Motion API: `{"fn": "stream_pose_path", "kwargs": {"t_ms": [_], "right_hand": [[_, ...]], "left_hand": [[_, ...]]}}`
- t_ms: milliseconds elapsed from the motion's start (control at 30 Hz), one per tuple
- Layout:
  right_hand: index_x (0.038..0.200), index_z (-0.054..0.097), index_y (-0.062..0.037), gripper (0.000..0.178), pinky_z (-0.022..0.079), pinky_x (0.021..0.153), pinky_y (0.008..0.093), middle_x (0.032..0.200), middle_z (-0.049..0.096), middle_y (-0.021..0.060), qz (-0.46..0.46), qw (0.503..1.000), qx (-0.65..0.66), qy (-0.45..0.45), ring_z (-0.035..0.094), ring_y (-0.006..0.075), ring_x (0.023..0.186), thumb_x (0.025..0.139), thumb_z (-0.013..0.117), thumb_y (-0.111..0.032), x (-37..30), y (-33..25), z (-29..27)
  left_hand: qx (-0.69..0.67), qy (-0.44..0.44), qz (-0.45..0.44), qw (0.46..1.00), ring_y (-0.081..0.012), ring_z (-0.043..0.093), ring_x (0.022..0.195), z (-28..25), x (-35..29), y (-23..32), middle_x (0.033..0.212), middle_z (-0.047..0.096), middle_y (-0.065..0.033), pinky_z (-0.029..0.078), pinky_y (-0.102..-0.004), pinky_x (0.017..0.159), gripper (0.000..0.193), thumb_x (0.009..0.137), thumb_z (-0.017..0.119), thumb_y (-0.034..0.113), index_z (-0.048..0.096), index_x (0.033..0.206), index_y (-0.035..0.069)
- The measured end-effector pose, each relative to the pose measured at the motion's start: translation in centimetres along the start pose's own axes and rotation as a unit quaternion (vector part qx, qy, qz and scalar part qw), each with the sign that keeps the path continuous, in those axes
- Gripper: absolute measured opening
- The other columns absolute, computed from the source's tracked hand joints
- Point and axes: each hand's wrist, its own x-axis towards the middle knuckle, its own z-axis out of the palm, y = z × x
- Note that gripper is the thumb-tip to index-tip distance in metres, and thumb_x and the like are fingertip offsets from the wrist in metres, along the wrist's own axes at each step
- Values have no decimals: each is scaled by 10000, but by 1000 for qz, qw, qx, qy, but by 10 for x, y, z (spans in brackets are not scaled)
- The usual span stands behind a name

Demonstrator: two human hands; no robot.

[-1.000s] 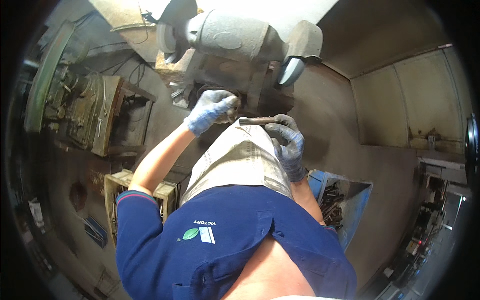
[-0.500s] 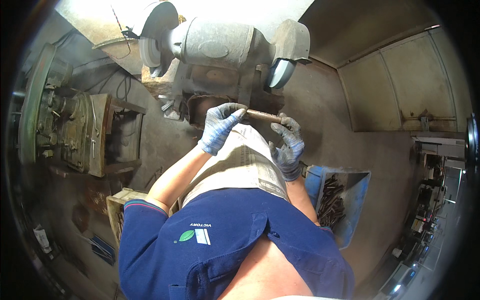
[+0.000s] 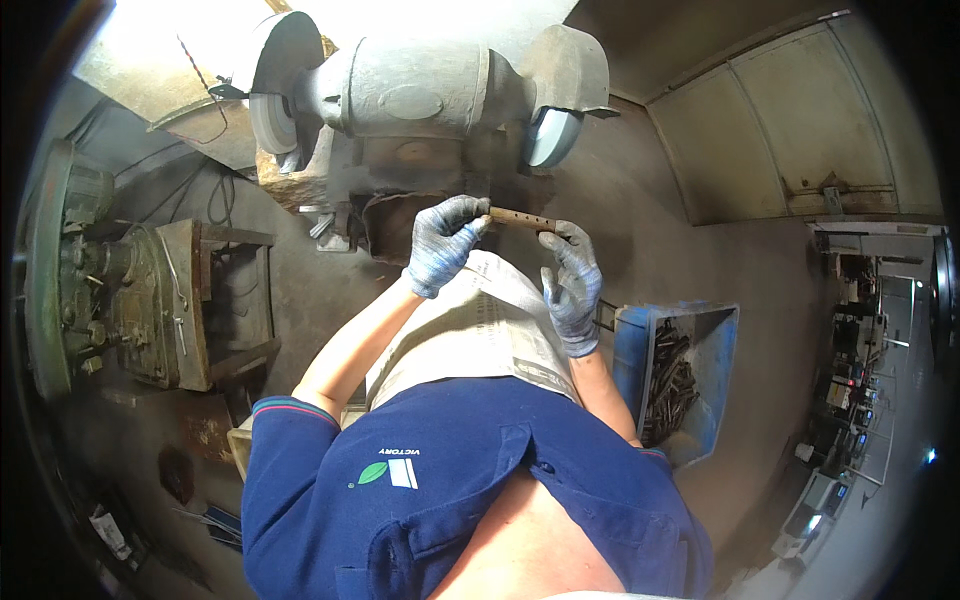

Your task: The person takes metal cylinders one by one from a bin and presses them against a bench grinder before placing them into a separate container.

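Observation:
A short brownish metal bar with a row of small dark holes point(image 3: 521, 218) is held crosswise in front of me, tilted slightly down to the right. My left hand point(image 3: 440, 248), in a blue-grey work glove, pinches its left end between thumb and fingers. At the right end, the gloved fingers of my right hand point(image 3: 573, 285) grip it from above, the thumb held lower and apart. Just beyond both hands stands a grey bench grinder point(image 3: 415, 95), with a pale wheel point(image 3: 272, 122) on its left and another wheel point(image 3: 553, 137) on its right.
To my right is a blue crate point(image 3: 715, 385) holding many dark metal pieces point(image 3: 670, 390). A greenish machine point(image 3: 140, 300) on a stand is at the left. Pale paper point(image 3: 475, 325) covers my lap. A panelled metal cabinet point(image 3: 815, 120) stands at the far right.
The bar has been turned so its row of holes faces up. My view has shifted slightly, and both hands keep their grip.

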Motion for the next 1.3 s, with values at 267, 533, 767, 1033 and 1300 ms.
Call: {"fn": "stream_pose_path", "kwargs": {"t_ms": [267, 533, 767, 1033, 1300], "right_hand": [[1084, 638, -16, 295, 397, 966, 351, 1167, 558, 160, -17, 999, -43, 8, 512, 286, 1132, 799, 633, -92, 9, 9, 0], [1060, 655, -24, 302, 391, 993, 331, 1152, 602, 127, 28, 999, -42, 7, 511, 255, 1168, 763, 651, 29, 16, 83, -11], [998, 665, -9, 210, 410, 959, 329, 1052, 644, 128, 77, 996, -19, 34, 567, 249, 1085, 790, 640, -3, 27, 124, -31], [995, 670, -5, 176, 443, 893, 280, 995, 664, 87, 138, 986, 83, 39, 597, 169, 979, 826, 619, -12, 41, 134, -38], [951, 663, 15, 126, 462, 799, 269, 958, 658, 84, 162, 980, 103, 57, 597, 146, 892, 847, 597, -16, 46, 152, -38]], "left_hand": [[-111, -21, -129, 985, -133, 624, 789, -1, 18, -15, 909, 655, -80, 510, -241, 720, 142, 850, 601, 15, 625, 978, -40], [-104, 44, -116, 987, -157, 635, 714, 26, 48, -60, 834, 648, -89, 541, -270, 676, 117, 848, 603, 20, 617, 936, -56], [-188, 92, -163, 964, -159, 631, 681, 68, 66, -86, 801, 644, -78, 541, -262, 639, 90, 852, 602, 26, 626, 920, -29], [-208, 150, -192, 947, -148, 627, 627, 84, 83, -98, 799, 654, -91, 525, -245, 593, 86, 857, 578, 5, 634, 902, -43], [-154, 140, -206, 956, -175, 632, 647, 87, 95, -95, 801, 650, -98, 546, -276, 628, 85, 861, 585, 19, 627, 907, -38]]}}
